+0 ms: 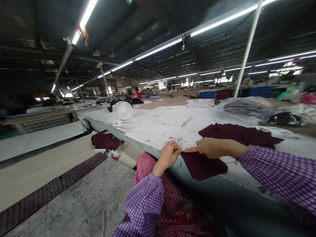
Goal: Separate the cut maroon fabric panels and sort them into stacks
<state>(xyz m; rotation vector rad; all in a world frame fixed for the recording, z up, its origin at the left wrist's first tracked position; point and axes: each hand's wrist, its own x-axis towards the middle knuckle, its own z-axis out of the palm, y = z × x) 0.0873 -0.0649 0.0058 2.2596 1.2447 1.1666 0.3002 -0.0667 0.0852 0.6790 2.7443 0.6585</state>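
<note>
At the near edge of the table, a cut piece of dark maroon fabric (pixel 206 166) hangs partly over the side. My left hand (pixel 169 154) is at its left corner, thumb and index fingertip pinched together there. A small white bit shows just under those fingertips; I cannot make out what it is. My right hand (pixel 212 147) lies over the fabric's upper edge, index finger stretched out to the same corner and the other fingers curled. Just beyond my right hand, a fanned-out stack of maroon fabric pieces (pixel 239 133) rests on the white-covered table (pixel 158 121).
A small white fan (pixel 122 110) stands at the table's left edge. Clear plastic sheeting (pixel 244 108) lies at the back right. A maroon fabric bundle (pixel 106 140) sits on the lower surface to my left. A person in red (pixel 137 93) is farther back.
</note>
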